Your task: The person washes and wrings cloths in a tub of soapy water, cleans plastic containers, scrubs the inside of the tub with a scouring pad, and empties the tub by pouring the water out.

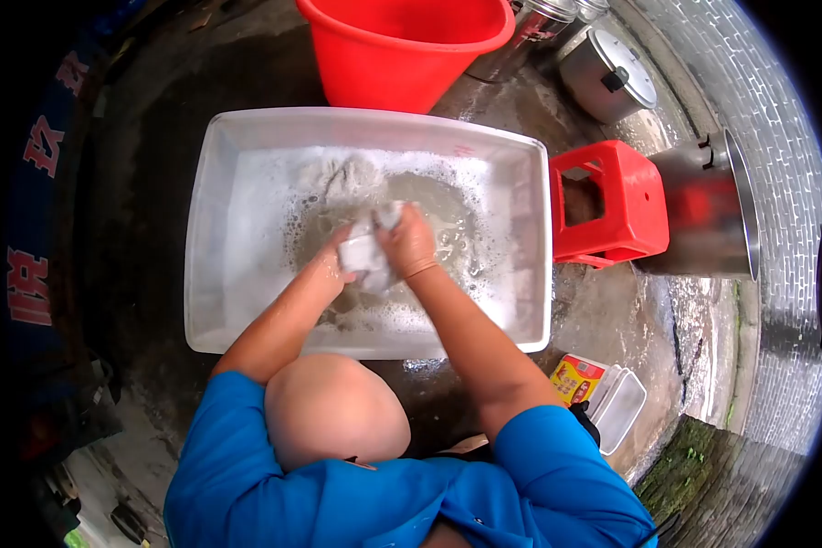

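Observation:
A wet, whitish cloth [365, 253] is bunched between my two hands over a large white plastic tub [212, 228]. My left hand [336, 256] is closed on the cloth's left side, its fingers partly hidden and a little blurred. From the right, my right hand [408, 241] grips the same cloth, with a fold sticking up by the thumb. Murky grey water [443, 205] with white suds fills the tub. Another greyish cloth [352, 178] lies partly sunk in the foam just beyond my hands.
A big red bucket [388, 68] stands against the tub's far side. At the right, a red plastic stool [626, 201] lies on its side beside a steel pot [703, 210]. A lidded pot [607, 78] is behind. Near my right elbow sits a clear plastic container [621, 411].

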Available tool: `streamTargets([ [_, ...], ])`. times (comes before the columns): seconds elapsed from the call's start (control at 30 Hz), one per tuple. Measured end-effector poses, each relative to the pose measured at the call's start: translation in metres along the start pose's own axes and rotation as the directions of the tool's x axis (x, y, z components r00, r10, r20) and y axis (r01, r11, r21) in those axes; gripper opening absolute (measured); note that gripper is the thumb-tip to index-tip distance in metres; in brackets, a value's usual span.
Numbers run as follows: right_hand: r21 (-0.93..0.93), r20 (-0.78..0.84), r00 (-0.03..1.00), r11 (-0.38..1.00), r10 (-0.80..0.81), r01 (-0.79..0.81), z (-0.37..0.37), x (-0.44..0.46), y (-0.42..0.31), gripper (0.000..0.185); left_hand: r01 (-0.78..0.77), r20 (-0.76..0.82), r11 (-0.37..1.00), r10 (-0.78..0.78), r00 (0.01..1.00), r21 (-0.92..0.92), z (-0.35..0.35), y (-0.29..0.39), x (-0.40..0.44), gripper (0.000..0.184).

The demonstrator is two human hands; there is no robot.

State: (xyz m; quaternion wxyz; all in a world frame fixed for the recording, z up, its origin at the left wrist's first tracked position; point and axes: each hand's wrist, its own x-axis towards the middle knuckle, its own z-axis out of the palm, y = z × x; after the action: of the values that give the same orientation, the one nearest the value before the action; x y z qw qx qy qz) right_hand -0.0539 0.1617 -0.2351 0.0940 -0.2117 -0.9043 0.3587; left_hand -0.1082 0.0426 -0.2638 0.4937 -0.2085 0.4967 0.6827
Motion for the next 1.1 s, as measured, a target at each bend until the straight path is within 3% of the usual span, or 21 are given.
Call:
streamTargets([
  [0.03,-0.046,-0.044,0.992,0.992,0.119,-0.121,0.001,0.009,0.027,0.04,0.068,0.149,0.986,-0.046,0.988,-0.15,0.003,0.003,-0.001,0.033],
  [0.1,-0.227,-0.512,0.856,0.973,-0.076,-0.049,0.009,0.01,0.094,0.039,-0.053,0.199,0.995,0.069,0.977,-0.084,-0.004,0.011,0.014,0.029],
  [0.13,0.249,-0.337,0.891,0.941,0.305,-0.228,-0.006,0.006,0.1,0.04,-0.058,0.197,0.994,0.075,0.978,-0.09,-0.007,0.021,0.014,0.029],
  [0.17,0.61,0.004,0.832,0.657,0.555,-0.442,-0.02,-0.008,0.105,0.04,-0.14,0.118,0.984,0.153,0.981,-0.11,-0.01,0.028,0.008,0.029],
  [0.23,0.54,0.251,0.674,0.478,0.695,-0.693,-0.025,-0.032,0.13,0.039,-0.226,0.043,0.966,0.233,0.972,-0.124,-0.012,0.033,0.006,0.031],
  [0.27,0.541,0.25,0.672,0.475,0.697,-0.694,-0.02,-0.041,0.148,0.039,-0.209,-0.139,0.976,0.2,0.97,-0.056,-0.013,0.031,0.006,0.036],
  [0.3,0.224,0.232,0.727,0.691,0.646,-0.687,-0.013,-0.048,0.166,0.037,-0.181,-0.32,0.983,0.174,0.931,0.009,-0.014,0.029,0.006,0.042],
  [0.33,-0.124,0.242,0.773,0.809,0.586,-0.575,-0.008,-0.052,0.176,0.035,-0.157,-0.303,0.986,0.166,0.938,0.054,-0.02,0.022,0.013,0.047],
  [0.43,-0.145,0.252,0.813,0.851,0.525,-0.505,-0.028,-0.012,0.146,0.027,-0.055,-0.171,0.997,0.064,0.983,0.056,-0.021,0.004,0.017,0.046],
  [0.5,0.482,0.333,0.82,0.663,0.465,-0.573,-0.068,0.016,0.084,0.023,-0.007,-0.132,0.998,0.016,0.991,0.067,-0.016,-0.005,0.017,0.041],
  [0.57,0.684,0.256,0.892,0.583,0.373,-0.44,-0.104,0.034,0.021,0.021,0.094,0.046,0.993,-0.097,0.994,0.073,-0.007,-0.01,0.014,0.045],
  [0.63,0.681,0.3,0.923,0.623,0.24,-0.384,-0.142,0.047,-0.018,0.021,0.168,0.17,0.983,-0.179,0.969,0.076,0.013,-0.002,0.001,0.056],
  [0.73,0.738,0.246,0.962,0.621,0.118,-0.265,-0.178,0.045,-0.075,0.019,0.304,0.578,0.944,-0.319,0.751,0.127,0.037,0.014,-0.017,0.087],
  [0.83,0.699,0.183,0.983,0.707,-0.029,-0.109,-0.185,0.023,-0.095,0.023,0.346,0.789,0.938,-0.189,0.584,-0.031,0.067,0.029,-0.026,0.099],
  [0.87,0.704,0.181,0.98,0.707,-0.085,-0.069,-0.179,0.011,-0.098,0.024,0.342,0.79,0.939,-0.185,0.584,-0.033,0.076,0.032,-0.021,0.099],
  [0.93,0.634,0.182,0.975,0.773,-0.129,-0.016,-0.16,-0.019,-0.086,0.028,0.003,0.765,0.924,0.315,0.561,-0.383,0.088,0.036,-0.003,0.113],
  [0.97,0.509,0.103,0.961,0.844,-0.258,0.172,-0.15,-0.037,-0.076,0.033,0.523,0.819,0.683,0.571,0.053,-0.509,0.089,0.04,0.003,0.114],
  [1.0,0.406,0.052,0.918,0.848,-0.393,0.34,-0.137,-0.052,-0.062,0.037,0.217,0.807,0.811,0.434,0.399,-0.543,0.084,0.044,0.002,0.106],
  [1.03,0.34,0.095,0.914,0.876,-0.394,0.342,-0.133,-0.07,-0.059,0.035,-0.082,0.622,0.909,0.342,0.704,-0.408,0.079,0.051,-0.001,0.098],
  [1.07,0.286,0.098,0.892,0.871,-0.442,0.4,-0.127,-0.085,-0.051,0.034,0.005,0.415,0.869,0.232,0.88,-0.495,0.088,0.056,-0.009,0.088],
  [1.1,0.198,0.169,0.865,0.876,-0.472,0.439,-0.124,-0.096,-0.04,0.039,0.01,0.355,0.895,0.166,0.92,-0.446,0.081,0.059,-0.005,0.073],
])
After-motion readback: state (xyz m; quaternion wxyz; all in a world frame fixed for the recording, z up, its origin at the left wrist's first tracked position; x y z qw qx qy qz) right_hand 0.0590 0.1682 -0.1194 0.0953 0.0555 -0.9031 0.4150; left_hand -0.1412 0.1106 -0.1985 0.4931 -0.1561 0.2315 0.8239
